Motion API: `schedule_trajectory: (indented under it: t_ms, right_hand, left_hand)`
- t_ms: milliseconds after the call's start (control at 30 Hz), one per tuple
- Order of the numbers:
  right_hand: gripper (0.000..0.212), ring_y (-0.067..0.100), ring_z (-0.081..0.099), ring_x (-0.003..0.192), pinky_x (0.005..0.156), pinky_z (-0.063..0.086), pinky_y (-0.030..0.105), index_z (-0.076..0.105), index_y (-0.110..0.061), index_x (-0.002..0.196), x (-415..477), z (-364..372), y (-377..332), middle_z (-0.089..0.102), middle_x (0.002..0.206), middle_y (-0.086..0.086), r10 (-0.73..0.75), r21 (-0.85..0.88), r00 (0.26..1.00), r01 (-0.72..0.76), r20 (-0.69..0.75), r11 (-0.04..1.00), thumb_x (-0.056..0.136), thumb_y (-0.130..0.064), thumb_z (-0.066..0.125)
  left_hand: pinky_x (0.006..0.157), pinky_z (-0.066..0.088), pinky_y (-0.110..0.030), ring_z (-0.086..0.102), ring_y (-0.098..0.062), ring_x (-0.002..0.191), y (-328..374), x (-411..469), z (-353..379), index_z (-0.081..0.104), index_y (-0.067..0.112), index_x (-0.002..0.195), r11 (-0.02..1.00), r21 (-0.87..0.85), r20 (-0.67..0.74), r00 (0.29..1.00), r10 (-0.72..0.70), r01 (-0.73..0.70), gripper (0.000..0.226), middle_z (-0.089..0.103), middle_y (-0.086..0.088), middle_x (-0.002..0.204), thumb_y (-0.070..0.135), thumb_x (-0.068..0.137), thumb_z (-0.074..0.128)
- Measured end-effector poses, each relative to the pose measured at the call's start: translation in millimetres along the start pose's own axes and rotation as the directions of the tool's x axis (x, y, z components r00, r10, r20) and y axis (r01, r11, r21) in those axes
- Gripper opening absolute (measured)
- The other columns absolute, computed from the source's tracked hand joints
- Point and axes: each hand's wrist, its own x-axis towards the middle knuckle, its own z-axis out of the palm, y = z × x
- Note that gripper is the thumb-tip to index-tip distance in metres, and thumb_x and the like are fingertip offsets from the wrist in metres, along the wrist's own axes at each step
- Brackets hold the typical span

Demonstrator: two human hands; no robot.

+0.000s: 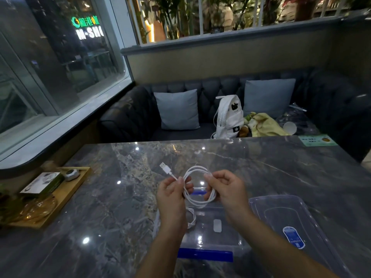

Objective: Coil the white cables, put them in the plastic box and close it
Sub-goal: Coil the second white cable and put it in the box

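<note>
- 1 white cable [199, 205] is held up over the plastic box [224, 240], so its loops hang free.
- The left hand [170, 195] pinches the loops near the plug [164, 167]; the right hand [225, 189] curls round the far side.
- 1 other cable [192, 218] lies inside the box.
- The lid [281, 215] waits beside it on the tabletop [120, 197], leaving the box open.

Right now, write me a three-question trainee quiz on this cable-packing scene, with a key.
1. True or false: the lid is closed on the plastic box.
2. The USB plug sticks out beside which hand? A: left hand. B: right hand.
3. Fill in: both hands hold the white cable, coiled, ____ the box.
Key: 1 false, it lies right of the box; 2 A; 3 above.
</note>
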Motion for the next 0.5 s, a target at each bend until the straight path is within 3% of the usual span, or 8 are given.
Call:
schedule_trajectory:
  t_ms: [133, 300, 400, 500]
  right_hand:
    - [0.012, 0.016, 0.060, 0.043, 0.045, 0.052, 0.023, 0.066, -0.019, 0.091, -0.1, 0.9, -5.7, 0.064, 0.056, 0.004, -0.106, -0.103, 0.994, 0.108, 0.019, 0.989, 0.081, -0.012, 0.065]
    - [0.022, 0.013, 0.065, 0.050, 0.047, 0.055, 0.021, 0.069, -0.014, 0.098, 3.7, 2.9, -8.3, 0.069, 0.067, 0.002, -0.161, -0.110, 0.987, 0.160, 0.005, 0.981, 0.078, -0.005, 0.066]
    - [0.017, 0.018, 0.069, 0.057, 0.048, 0.056, 0.025, 0.069, -0.015, 0.096, 1.6, 5.3, -4.0, 0.071, 0.075, 0.004, -0.187, -0.097, 0.982, 0.183, -0.034, 0.978, 0.080, -0.008, 0.064]
    - [0.011, 0.020, 0.067, 0.052, 0.044, 0.055, 0.026, 0.068, -0.015, 0.087, 2.1, 6.9, -3.7, 0.069, 0.073, 0.009, -0.163, -0.043, 0.984, 0.160, -0.076, 0.986, 0.085, -0.008, 0.060]
  left_hand:
    - [0.065, 0.051, -0.026, 0.059, -0.015, 0.065, 3.3, -5.0, -6.9, 0.066, 0.007, 0.086, 0.981, 0.185, 0.183, 0.983, 0.015, -0.049, 0.019, 0.064, -0.003, 0.066, 0.004, 0.092, 0.048]
    - [0.066, 0.048, -0.034, 0.058, -0.017, 0.062, 5.9, -9.3, -4.2, 0.066, 0.005, 0.079, 0.951, 0.293, 0.203, 0.978, 0.042, -0.101, 0.023, 0.062, -0.005, 0.062, 0.007, 0.093, 0.048]
    - [0.060, 0.050, -0.026, 0.059, -0.014, 0.060, 4.1, -10.7, -2.2, 0.066, 0.005, 0.079, 0.955, 0.269, 0.181, 0.981, 0.075, -0.123, 0.024, 0.063, -0.004, 0.061, 0.007, 0.094, 0.047]
    - [0.052, 0.050, -0.016, 0.062, -0.006, 0.055, -0.3, -13.7, 1.8, 0.067, 0.006, 0.081, 0.961, 0.240, 0.152, 0.983, 0.100, -0.135, 0.023, 0.066, 0.004, 0.057, 0.008, 0.094, 0.047]
